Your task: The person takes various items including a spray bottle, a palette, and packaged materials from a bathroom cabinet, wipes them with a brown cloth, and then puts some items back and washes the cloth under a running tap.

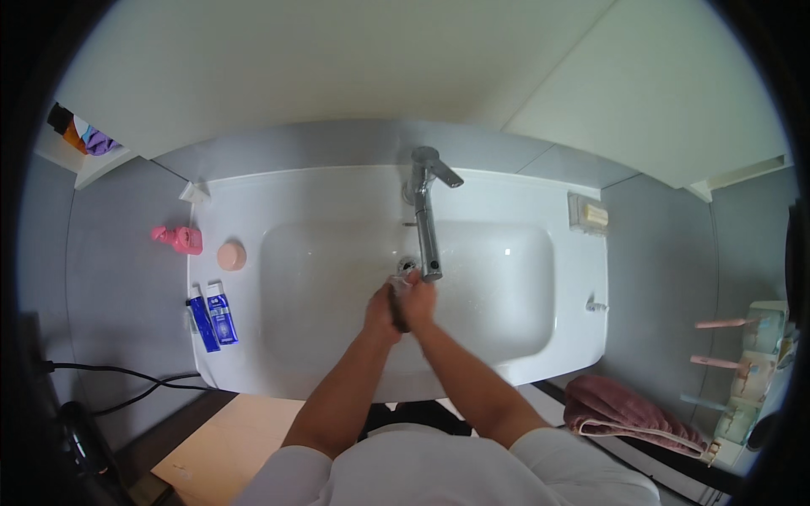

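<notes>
Both hands meet over the white washbasin (329,284), below the spout of the chrome faucet (428,234). My left hand (380,313) and my right hand (419,305) close around a dark, narrow object (397,311). Only a strip of it shows between the palms, so I cannot tell what it is. Water seems to splash at my fingertips, just in front of the metal drain (407,263). The faucet's lever points to the right.
On the left rim are a pink pump bottle (188,241), a round pink container (231,256) and two blue tubes (221,316). A soap dish (579,215) sits at the right rim. A mauve towel (623,408) hangs near wall-mounted cups (753,376). Black cables (136,379) run at left.
</notes>
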Motion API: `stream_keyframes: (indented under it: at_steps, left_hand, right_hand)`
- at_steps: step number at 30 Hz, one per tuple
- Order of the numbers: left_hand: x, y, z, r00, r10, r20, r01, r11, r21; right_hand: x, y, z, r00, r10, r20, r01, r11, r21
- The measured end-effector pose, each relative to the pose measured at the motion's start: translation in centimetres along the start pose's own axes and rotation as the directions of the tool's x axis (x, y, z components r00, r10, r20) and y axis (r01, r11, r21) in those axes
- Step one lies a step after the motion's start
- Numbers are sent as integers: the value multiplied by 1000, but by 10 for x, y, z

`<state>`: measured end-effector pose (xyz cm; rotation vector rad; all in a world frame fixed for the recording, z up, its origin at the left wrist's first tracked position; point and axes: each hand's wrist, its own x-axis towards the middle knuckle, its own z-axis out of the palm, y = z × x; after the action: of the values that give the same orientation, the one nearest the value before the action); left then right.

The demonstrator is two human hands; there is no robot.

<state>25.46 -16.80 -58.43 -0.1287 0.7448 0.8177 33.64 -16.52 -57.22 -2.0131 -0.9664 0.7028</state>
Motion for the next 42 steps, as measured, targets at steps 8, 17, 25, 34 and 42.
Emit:
stream_keyframes:
  at_steps: [8,17,25,34,42]
  left_hand:
    - [-24,10,39,971,-17,-239,29,999,44]
    - [-27,63,-40,890,188,-415,69,844,532]
    - [-14,49,-51,880,317,-354,-77,830,553]
    - [-45,64,-65,941,317,-118,-201,805,559]
    - [-61,63,-21,879,477,13,-219,379,899]
  right_hand:
    - [24,9,-25,994,-90,61,83,989,119]
    - [24,71,-125,853,-53,520,328,829,-453]
    - [18,40,-12,847,173,502,215,753,-622]
    - [71,71,-136,992,72,100,-26,914,-404]
    - [5,69,-22,834,9,552,440,592,-675]
